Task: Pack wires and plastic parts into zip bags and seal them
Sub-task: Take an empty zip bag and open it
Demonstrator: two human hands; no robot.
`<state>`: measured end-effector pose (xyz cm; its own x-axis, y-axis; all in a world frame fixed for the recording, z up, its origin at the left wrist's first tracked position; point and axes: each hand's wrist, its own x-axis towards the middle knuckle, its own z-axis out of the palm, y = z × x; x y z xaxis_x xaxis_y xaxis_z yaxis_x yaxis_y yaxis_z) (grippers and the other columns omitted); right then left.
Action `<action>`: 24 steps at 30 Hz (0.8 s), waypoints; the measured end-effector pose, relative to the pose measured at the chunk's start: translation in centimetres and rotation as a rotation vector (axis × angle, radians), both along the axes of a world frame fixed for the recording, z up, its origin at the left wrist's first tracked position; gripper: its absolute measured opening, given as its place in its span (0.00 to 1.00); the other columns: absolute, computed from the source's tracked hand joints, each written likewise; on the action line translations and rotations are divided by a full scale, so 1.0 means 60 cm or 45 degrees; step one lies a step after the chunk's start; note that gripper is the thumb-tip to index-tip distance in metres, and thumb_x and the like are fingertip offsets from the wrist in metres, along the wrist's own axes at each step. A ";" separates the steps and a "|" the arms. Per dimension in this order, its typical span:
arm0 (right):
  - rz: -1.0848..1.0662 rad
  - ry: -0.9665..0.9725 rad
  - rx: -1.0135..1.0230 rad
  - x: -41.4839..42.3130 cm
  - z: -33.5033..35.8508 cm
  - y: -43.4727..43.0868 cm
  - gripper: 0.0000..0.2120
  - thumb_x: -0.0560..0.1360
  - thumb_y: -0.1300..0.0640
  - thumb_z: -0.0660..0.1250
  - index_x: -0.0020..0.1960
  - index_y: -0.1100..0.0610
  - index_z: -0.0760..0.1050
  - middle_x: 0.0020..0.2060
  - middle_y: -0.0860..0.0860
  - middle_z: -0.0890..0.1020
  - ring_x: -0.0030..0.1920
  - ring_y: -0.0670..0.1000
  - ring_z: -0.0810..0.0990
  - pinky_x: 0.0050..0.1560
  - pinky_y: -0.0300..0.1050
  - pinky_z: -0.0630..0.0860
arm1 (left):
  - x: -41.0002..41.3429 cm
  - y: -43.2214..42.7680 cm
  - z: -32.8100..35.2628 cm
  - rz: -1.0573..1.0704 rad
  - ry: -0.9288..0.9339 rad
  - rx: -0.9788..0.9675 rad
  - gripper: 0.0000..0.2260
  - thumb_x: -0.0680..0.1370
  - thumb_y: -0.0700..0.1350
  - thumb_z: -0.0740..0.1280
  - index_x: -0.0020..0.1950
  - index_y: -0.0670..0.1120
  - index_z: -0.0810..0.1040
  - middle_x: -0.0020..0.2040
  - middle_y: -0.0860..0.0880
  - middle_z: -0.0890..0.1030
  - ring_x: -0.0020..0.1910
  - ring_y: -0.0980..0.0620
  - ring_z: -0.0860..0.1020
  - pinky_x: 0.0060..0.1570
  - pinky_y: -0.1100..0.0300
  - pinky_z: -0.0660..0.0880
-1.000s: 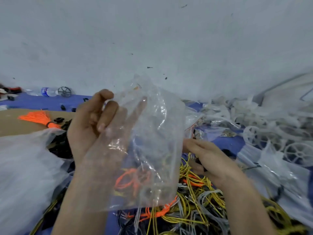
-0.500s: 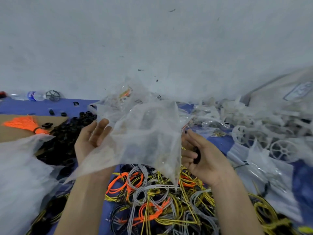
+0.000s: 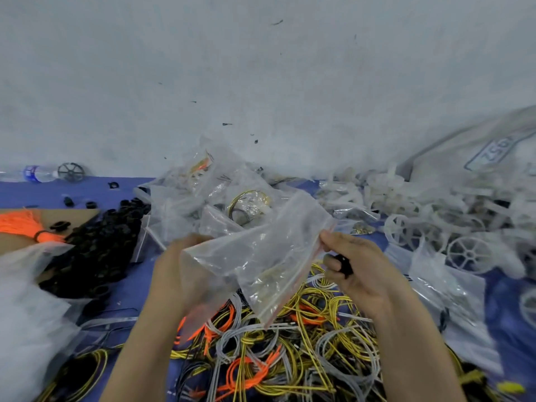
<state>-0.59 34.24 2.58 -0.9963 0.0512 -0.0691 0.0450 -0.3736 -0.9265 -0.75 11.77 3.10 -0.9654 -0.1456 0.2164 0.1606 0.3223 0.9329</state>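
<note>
A view from a head camera looking down at a cluttered blue table. In the middle of the frame two bare hands hold up a clear zip bag above a tangled pile of yellow, grey and orange wires that fills the lower centre.

The left hand grips the bag's left end. Its fingers are mostly hidden behind the plastic. The right hand pinches the bag's upper right corner between thumb and forefinger, while its lower fingers curl around a small black part.

The bag's zip strip, marked by a thin red line, runs on a slant from upper right down to lower centre, so the mouth faces the right hand. That hand is the nearer one, and the black part sits just beside the opening. Whether the mouth is parted, or the bag already holds anything, cannot be told through the creased plastic.

A heap of black plastic parts lies at left, white plastic wheels at right, and filled bags behind.
</note>
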 end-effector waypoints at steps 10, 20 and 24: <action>-0.065 0.171 0.478 0.019 0.028 -0.062 0.11 0.76 0.61 0.66 0.36 0.64 0.72 0.23 0.53 0.66 0.22 0.47 0.63 0.24 0.37 0.61 | 0.065 0.036 0.061 -0.713 0.355 -0.533 0.13 0.71 0.54 0.70 0.54 0.66 0.77 0.57 0.65 0.75 0.57 0.64 0.74 0.48 0.75 0.67; -0.049 0.277 0.400 0.029 0.039 -0.045 0.16 0.74 0.60 0.67 0.32 0.64 0.68 0.24 0.54 0.65 0.23 0.49 0.63 0.24 0.36 0.61 | 0.051 0.110 0.008 -0.532 0.182 -0.637 0.08 0.74 0.52 0.67 0.36 0.53 0.75 0.38 0.55 0.80 0.39 0.60 0.77 0.42 0.63 0.73; -0.071 0.264 0.575 0.035 0.043 -0.031 0.18 0.76 0.60 0.66 0.30 0.64 0.67 0.21 0.52 0.65 0.20 0.48 0.62 0.24 0.35 0.61 | 0.046 0.105 0.006 -0.555 0.056 -0.491 0.10 0.75 0.46 0.64 0.34 0.46 0.76 0.33 0.49 0.79 0.31 0.55 0.76 0.40 0.52 0.74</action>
<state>1.48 32.35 5.13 -0.9816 0.0837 0.1718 -0.1662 0.0702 -0.9836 2.02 18.09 3.46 -0.9075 0.3602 0.2163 0.3904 0.5327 0.7509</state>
